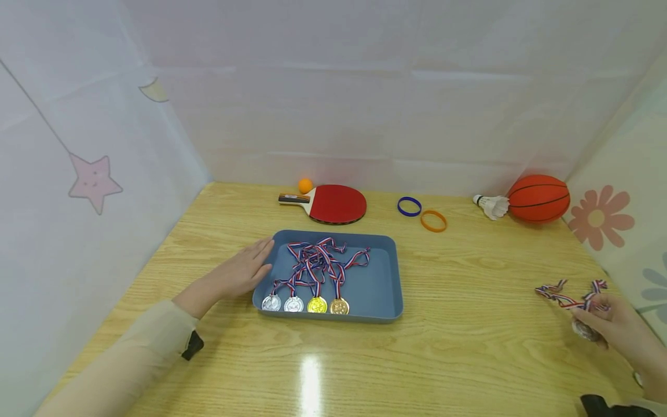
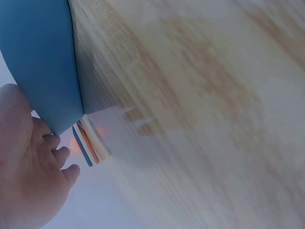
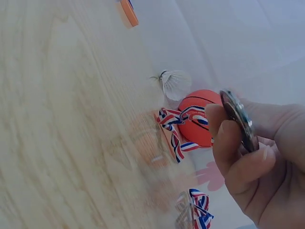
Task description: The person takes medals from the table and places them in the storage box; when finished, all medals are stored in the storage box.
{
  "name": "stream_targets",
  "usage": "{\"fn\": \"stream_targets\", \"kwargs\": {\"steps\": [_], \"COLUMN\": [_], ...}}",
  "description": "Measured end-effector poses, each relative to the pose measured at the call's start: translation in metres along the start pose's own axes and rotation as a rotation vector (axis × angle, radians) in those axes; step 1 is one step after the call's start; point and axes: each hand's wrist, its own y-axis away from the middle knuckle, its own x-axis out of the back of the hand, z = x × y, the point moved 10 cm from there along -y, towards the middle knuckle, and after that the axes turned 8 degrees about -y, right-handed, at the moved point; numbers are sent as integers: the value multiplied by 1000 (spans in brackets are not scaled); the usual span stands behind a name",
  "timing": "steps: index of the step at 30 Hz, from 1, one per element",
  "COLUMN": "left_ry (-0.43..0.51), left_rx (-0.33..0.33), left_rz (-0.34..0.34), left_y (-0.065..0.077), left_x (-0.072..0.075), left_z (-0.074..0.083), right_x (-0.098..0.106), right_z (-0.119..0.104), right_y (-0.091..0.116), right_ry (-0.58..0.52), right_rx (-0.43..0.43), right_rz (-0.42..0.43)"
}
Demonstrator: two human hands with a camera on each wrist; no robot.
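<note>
A blue-grey tray [image 1: 383, 278] lies on the table. Inside are two silver medals [image 1: 293, 304], a yellow-gold medal [image 1: 316, 305] and a darker gold medal [image 1: 339, 306], lined along the front, their striped ribbons [image 1: 318, 260] tangled behind them. My left hand [image 1: 237, 272] rests against the tray's left side, fingers extended; the left wrist view shows it at the tray wall [image 2: 43, 57]. Far right, my right hand [image 1: 620, 324] pinches a medal [image 3: 238, 119] edge-on between thumb and fingers, above the table. Its red, white and blue ribbon [image 1: 563, 298] hangs loosely about the hand.
Along the back stand an orange ball [image 1: 305, 185], a red table tennis bat [image 1: 339, 204], a blue wristband [image 1: 409, 207], an orange wristband [image 1: 433, 221], a shuttlecock [image 1: 492, 206] and a small basketball [image 1: 539, 198]. Cloth walls border the wooden table [image 1: 469, 278].
</note>
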Motion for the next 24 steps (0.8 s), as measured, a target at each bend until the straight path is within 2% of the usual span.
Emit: {"fn": "stream_targets", "kwargs": {"steps": [5, 9, 13, 18, 24], "left_ry": [0, -1, 4, 7, 6], "left_rx": [-2, 1, 5, 7, 8], "left_rz": [-1, -6, -11, -12, -12], "left_y": [0, 0, 1, 0, 0], "left_x": [1, 1, 1, 0, 0], "left_z": [1, 1, 1, 1, 0], "right_x": [0, -4, -8, -6, 0], "right_z": [-1, -3, -1, 1, -18], "right_y": [-2, -3, -5, -7, -16], "right_ry": [-1, -43, -89, -63, -157], "right_rx": [-9, -8, -76, -130, 5], "right_rz": [20, -15, -62, -78, -77]}}
